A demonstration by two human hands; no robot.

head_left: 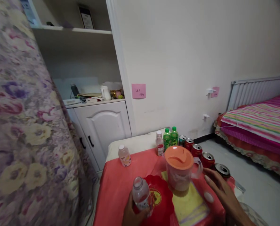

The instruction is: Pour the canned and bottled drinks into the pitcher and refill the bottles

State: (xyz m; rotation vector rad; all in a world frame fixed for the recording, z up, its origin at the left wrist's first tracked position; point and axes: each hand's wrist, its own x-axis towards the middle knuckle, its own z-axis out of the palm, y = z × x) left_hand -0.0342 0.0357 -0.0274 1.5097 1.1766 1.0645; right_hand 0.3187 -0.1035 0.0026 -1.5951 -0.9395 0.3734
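My left hand [136, 212] is wrapped round a clear uncapped bottle [140, 195], held upright over the left part of a red scalloped tray [164, 205]. To the right, a clear pitcher [179, 179] with an orange lid [179, 157] stands on a yellow cloth [191, 205]. My right hand [218, 188] is beside the pitcher's handle with its fingers apart and nothing in them; whether a fingertip touches the handle cannot be told. A white cap [208, 197] lies on the red tablecloth [113, 191] just left of my right hand.
A capped bottle [124, 156] stands at the back left. Behind the pitcher are another capped bottle [159, 144], two green bottles [170, 138] and a row of several cans [207, 159] along the right edge. A floral curtain [29, 125] hangs at left; a bed [259, 122] is at right.
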